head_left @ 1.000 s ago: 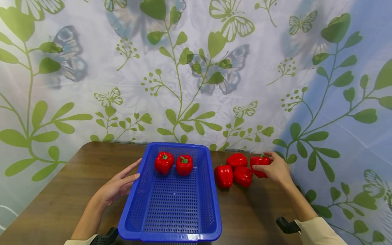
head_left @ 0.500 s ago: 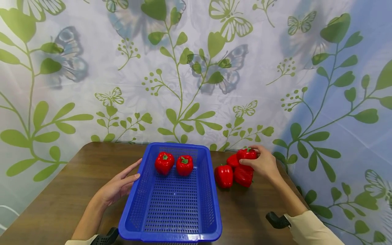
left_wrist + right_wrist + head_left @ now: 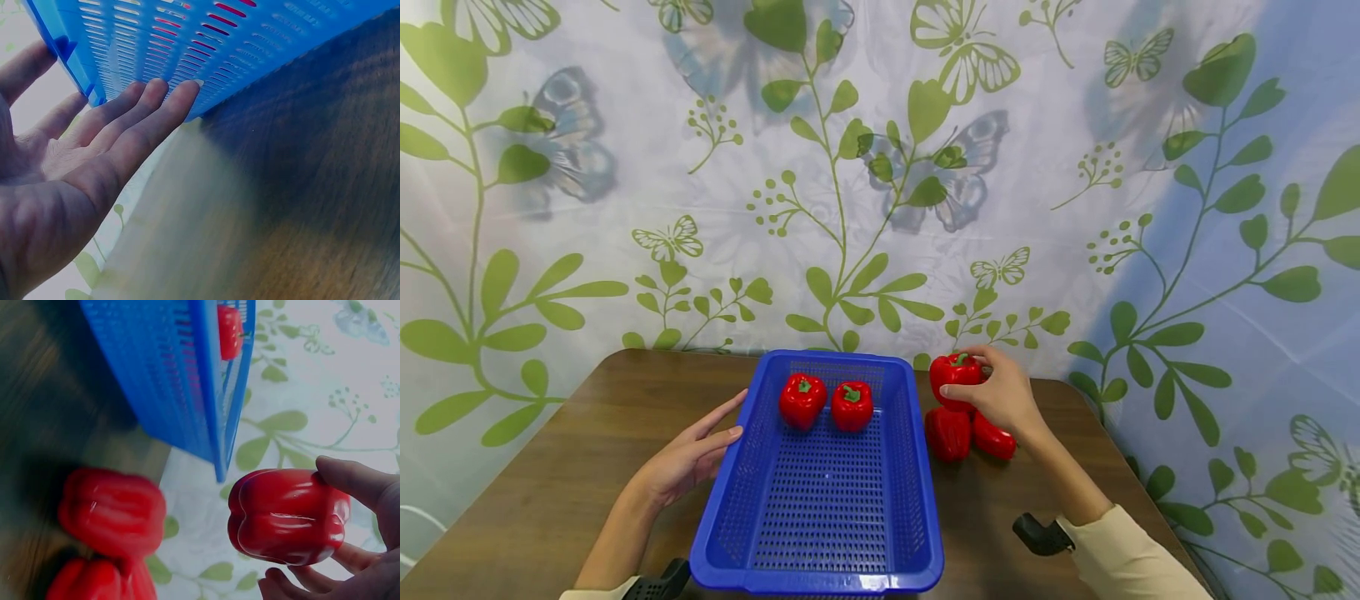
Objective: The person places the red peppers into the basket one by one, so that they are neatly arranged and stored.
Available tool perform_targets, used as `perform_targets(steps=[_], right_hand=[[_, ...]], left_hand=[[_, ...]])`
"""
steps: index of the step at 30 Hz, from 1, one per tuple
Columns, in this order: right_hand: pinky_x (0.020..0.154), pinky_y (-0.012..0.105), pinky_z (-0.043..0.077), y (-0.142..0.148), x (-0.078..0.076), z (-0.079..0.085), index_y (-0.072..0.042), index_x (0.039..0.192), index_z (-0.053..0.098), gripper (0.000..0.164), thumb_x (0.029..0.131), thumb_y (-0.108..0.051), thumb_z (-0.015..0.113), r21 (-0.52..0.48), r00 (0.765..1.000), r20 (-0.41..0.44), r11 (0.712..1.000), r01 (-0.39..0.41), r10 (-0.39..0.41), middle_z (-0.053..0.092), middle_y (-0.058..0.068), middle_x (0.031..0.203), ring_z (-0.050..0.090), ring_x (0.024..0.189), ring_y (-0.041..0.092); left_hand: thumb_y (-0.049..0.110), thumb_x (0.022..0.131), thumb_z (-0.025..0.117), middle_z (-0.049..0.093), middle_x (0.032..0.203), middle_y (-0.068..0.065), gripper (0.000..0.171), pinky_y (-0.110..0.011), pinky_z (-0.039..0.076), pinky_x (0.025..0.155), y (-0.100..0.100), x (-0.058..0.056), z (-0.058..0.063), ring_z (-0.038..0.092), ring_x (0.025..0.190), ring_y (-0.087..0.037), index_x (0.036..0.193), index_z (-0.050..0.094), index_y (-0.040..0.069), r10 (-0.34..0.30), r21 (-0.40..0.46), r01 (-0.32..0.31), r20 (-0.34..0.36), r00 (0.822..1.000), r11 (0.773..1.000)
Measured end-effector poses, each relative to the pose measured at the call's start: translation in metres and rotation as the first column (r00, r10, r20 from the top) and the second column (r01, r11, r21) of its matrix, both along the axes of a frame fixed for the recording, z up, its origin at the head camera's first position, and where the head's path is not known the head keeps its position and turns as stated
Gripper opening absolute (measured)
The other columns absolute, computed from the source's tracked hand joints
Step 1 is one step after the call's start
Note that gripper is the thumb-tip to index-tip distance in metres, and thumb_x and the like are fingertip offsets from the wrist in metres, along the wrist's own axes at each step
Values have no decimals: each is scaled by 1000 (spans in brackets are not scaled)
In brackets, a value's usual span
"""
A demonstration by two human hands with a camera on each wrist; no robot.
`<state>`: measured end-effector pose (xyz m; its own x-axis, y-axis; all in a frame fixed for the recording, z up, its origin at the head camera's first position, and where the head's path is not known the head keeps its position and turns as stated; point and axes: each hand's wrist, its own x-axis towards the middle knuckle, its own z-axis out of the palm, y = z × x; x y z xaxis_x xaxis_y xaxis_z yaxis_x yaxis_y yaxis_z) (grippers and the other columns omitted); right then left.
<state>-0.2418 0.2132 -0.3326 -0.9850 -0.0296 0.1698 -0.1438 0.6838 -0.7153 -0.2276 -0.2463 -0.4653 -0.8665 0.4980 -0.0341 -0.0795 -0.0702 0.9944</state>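
My right hand (image 3: pixel 1006 392) pinches a red bell pepper (image 3: pixel 953 377) by its stem end, between thumb and fingers. In the right wrist view this bell pepper (image 3: pixel 281 515) hangs beside the blue basket (image 3: pixel 156 381), apart from it. In the head view it overlaps the loose peppers just right of the basket (image 3: pixel 929 500). My left hand (image 3: pixel 681 462) rests against the basket's left side, thumb and a finger at the rim. Seen from the left wrist, its straight fingers (image 3: pixel 140 119) touch the perforated wall. Two bell peppers, a left one (image 3: pixel 802 400) and a right one (image 3: pixel 852 406), stand in the basket's far end.
Loose red peppers, one near the basket (image 3: pixel 948 433) and one beside it (image 3: pixel 995 437), lie on the brown wooden table (image 3: pixel 580 433). A curtain (image 3: pixel 865 208) printed with leaves and butterflies hangs behind the table and on its right.
My right hand has lifted its bell pepper from the right side of the loose group and carried it left over them toward the basket. My left hand and the basket have stayed put.
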Motion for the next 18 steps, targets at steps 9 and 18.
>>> perform_targets(steps=[9, 18], right_hand=[[91, 49, 58, -27, -3, 4, -14, 140, 55, 67, 82, -30, 84, -65, 995, 29, 993, -96, 98, 55, 18, 147, 63, 122, 39], [86, 44, 60, -50, -4, 8, -14, 143, 54, 70, 81, -24, 85, -182, 976, 71, 965, -191, 206, 51, 18, 150, 65, 119, 36]], left_hand=[[20, 109, 44, 44, 156, -23, 65, -42, 53, 101, 0, -1, -1, 59, 132, -31, 165, 11, 29, -3, 9, 3, 3, 1000, 1000], [21, 109, 44, 43, 156, -23, 66, -43, 54, 101, 0, 0, 0, 60, 131, -30, 165, 10, 29, 4, 0, -4, -2, 1000, 1000]])
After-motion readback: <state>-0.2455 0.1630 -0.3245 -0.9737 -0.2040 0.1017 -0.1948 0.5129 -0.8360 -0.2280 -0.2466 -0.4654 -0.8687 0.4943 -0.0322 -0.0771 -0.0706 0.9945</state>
